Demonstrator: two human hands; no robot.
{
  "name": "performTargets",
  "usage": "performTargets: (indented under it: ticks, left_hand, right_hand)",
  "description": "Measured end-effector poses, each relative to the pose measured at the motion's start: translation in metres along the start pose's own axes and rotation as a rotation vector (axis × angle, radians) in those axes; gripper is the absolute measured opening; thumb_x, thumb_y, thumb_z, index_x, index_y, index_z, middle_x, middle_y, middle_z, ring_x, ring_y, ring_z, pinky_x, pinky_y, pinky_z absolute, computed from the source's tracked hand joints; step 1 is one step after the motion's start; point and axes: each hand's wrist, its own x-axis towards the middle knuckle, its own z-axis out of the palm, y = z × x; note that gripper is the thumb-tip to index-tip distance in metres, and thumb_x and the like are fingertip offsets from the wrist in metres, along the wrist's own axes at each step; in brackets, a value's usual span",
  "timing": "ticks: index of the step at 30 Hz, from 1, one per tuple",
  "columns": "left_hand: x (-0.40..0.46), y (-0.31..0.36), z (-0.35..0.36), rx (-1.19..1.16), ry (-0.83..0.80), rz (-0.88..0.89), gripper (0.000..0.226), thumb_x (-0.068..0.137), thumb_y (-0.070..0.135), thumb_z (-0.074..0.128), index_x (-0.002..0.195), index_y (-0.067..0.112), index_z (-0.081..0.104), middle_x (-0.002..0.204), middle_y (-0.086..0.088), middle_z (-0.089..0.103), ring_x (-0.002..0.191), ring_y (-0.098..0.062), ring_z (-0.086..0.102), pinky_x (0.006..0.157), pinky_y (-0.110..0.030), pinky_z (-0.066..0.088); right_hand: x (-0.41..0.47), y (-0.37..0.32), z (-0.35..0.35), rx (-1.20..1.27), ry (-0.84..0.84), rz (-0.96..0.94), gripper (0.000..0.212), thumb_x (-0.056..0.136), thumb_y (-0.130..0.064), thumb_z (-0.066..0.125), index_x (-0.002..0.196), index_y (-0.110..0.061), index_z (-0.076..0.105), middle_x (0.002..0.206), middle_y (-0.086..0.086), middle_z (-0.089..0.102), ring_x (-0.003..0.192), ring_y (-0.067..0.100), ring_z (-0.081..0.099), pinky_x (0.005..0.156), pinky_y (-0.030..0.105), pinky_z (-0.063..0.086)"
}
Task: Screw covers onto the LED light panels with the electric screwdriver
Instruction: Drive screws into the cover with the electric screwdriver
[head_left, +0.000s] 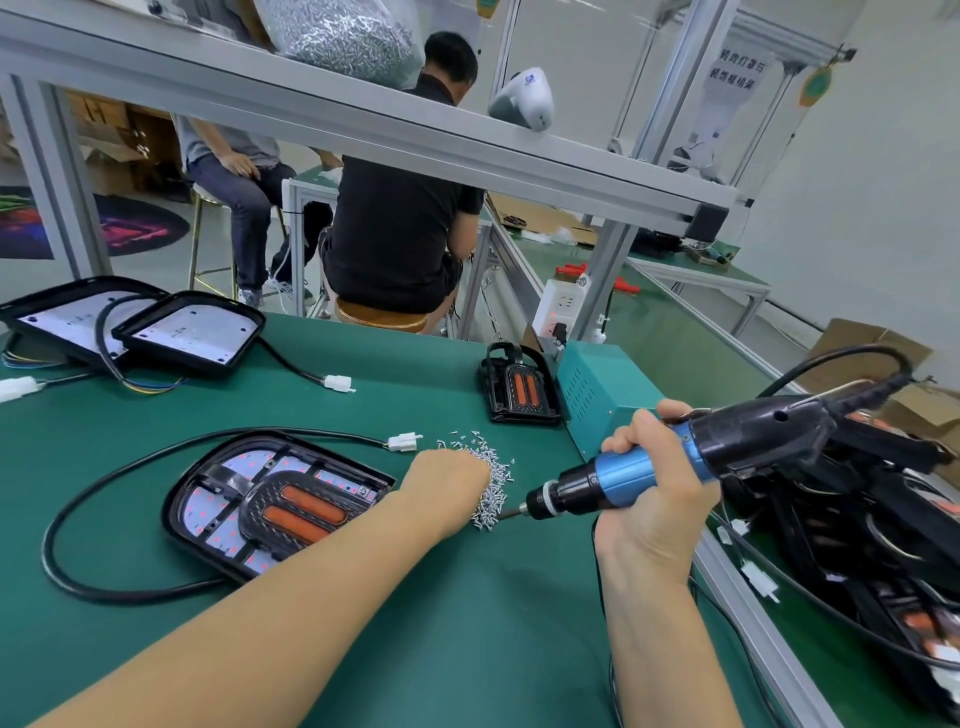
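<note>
Head view: left hand (447, 480) covers screw pile (493, 499).

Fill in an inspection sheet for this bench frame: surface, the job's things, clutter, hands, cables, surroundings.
Surface: green mat, bare in the foreground.
Job's things: LED panel with cover laid on it, flat on the mat; screw pile to its right; electric screwdriver, bit tip at the pile.
Clutter: two panels overlapping at far left; spare cover against teal box; heap of black parts at right.
Hands: left hand on the screw pile, its fingers hidden; right hand wrapped round the screwdriver.
Cables: black cable loops round the panel to a white connector.
Surroundings: two seated people behind the bench.
</note>
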Motion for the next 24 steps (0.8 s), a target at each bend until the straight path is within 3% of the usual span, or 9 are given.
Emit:
performTargets:
  ticks: [2, 5, 9, 12, 16, 19, 24]
  left_hand:
    - [-0.001, 0.000, 0.000, -0.021, -0.013, -0.003, 0.027, 0.082, -0.005, 0.049, 0.098, 0.013, 0.063, 0.105, -0.009, 0.065, 0.094, -0.031, 0.061, 0.068, -0.032, 0.038]
    - [-0.003, -0.001, -0.003, -0.040, -0.045, 0.014, 0.019, 0.082, -0.005, 0.048, 0.083, 0.014, 0.053, 0.102, -0.011, 0.065, 0.082, -0.029, 0.056, 0.066, -0.032, 0.038]
    - [-0.003, -0.002, -0.005, -0.118, -0.076, -0.018, 0.012, 0.081, 0.004, 0.049, 0.073, 0.013, 0.047, 0.099, -0.010, 0.064, 0.082, -0.030, 0.054, 0.065, -0.031, 0.039]
    - [-0.004, -0.006, -0.010, -0.435, 0.027, -0.122, 0.007, 0.076, 0.010, 0.056, 0.078, 0.012, 0.063, 0.089, -0.006, 0.068, 0.085, -0.025, 0.061, 0.070, -0.030, 0.049]
    - [-0.014, -0.019, -0.023, -0.915, 0.198, -0.181, 0.016, 0.075, 0.002, 0.060, 0.074, 0.016, 0.069, 0.062, 0.007, 0.061, 0.058, -0.010, 0.056, 0.060, -0.021, 0.045]
    - [-0.028, -0.033, -0.031, -1.323, 0.210, -0.235, 0.022, 0.081, -0.005, 0.061, 0.091, 0.013, 0.071, 0.063, -0.002, 0.066, 0.054, -0.013, 0.060, 0.057, -0.021, 0.050]
    - [-0.060, -0.068, -0.039, -1.616, 0.227, -0.283, 0.008, 0.084, -0.006, 0.063, 0.085, 0.002, 0.064, 0.070, -0.014, 0.071, 0.059, -0.012, 0.067, 0.055, -0.020, 0.055]
  right_hand:
    - [0.000, 0.000, -0.001, -0.001, -0.001, 0.001, 0.021, 0.069, -0.002, 0.066, 0.080, -0.018, 0.059, 0.061, -0.004, 0.052, 0.050, 0.012, 0.052, 0.054, 0.022, 0.047]
    - [-0.001, 0.000, -0.001, -0.009, 0.005, -0.003, 0.021, 0.069, -0.002, 0.065, 0.080, -0.019, 0.059, 0.061, -0.003, 0.052, 0.050, 0.013, 0.052, 0.054, 0.022, 0.047]
    - [0.000, -0.001, 0.000, -0.016, 0.014, -0.010, 0.021, 0.068, -0.003, 0.064, 0.082, -0.017, 0.057, 0.058, -0.003, 0.051, 0.049, 0.013, 0.051, 0.055, 0.023, 0.046]
    - [0.001, -0.005, 0.000, -0.006, 0.014, -0.020, 0.021, 0.068, -0.003, 0.064, 0.083, -0.016, 0.057, 0.058, -0.003, 0.050, 0.049, 0.013, 0.050, 0.056, 0.023, 0.045]
    - [0.003, -0.010, 0.005, 0.017, 0.005, -0.026, 0.021, 0.069, -0.003, 0.063, 0.083, -0.017, 0.056, 0.058, -0.004, 0.050, 0.049, 0.012, 0.051, 0.056, 0.024, 0.046]
    - [0.001, -0.012, 0.012, 0.058, -0.007, -0.019, 0.020, 0.069, -0.002, 0.062, 0.082, -0.016, 0.056, 0.059, -0.003, 0.049, 0.048, 0.011, 0.050, 0.055, 0.023, 0.046]
    - [-0.007, -0.012, 0.029, 0.132, -0.046, 0.026, 0.019, 0.069, -0.004, 0.060, 0.080, -0.019, 0.056, 0.059, -0.005, 0.047, 0.048, 0.009, 0.049, 0.057, 0.020, 0.046]
